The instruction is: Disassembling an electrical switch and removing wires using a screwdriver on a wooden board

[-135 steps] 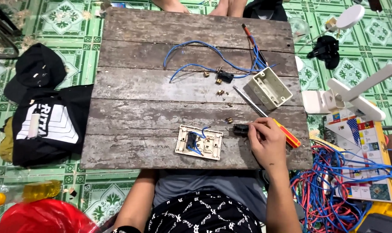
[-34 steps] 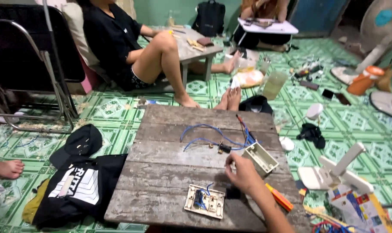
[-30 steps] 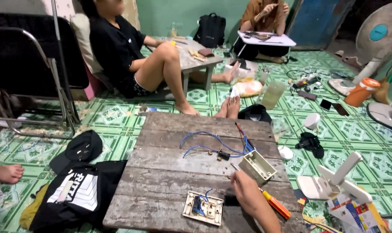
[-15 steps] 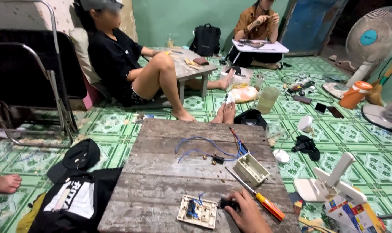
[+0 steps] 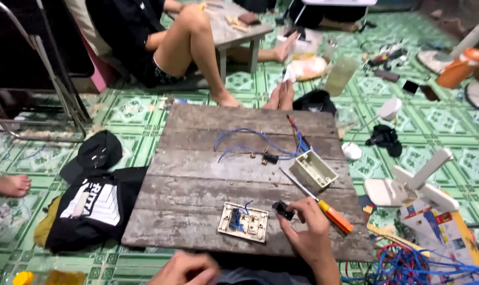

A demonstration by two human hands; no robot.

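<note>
Right hand pinches a small black electrical part above the weathered grey wooden board.

The view has dipped down since a moment ago; the right hand has risen higher over the board, and the left hand, its grip hidden, now shows at the bottom edge. One cream switch plate, one beige plastic box, one orange-handled screwdriver.

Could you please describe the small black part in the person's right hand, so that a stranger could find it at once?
Start at the grey wooden board on the green tiled floor. Near its front edge lies a cream switch plate; just right of it, the right hand pinches the small black part. It is the only black piece near the orange-handled screwdriver.
</note>
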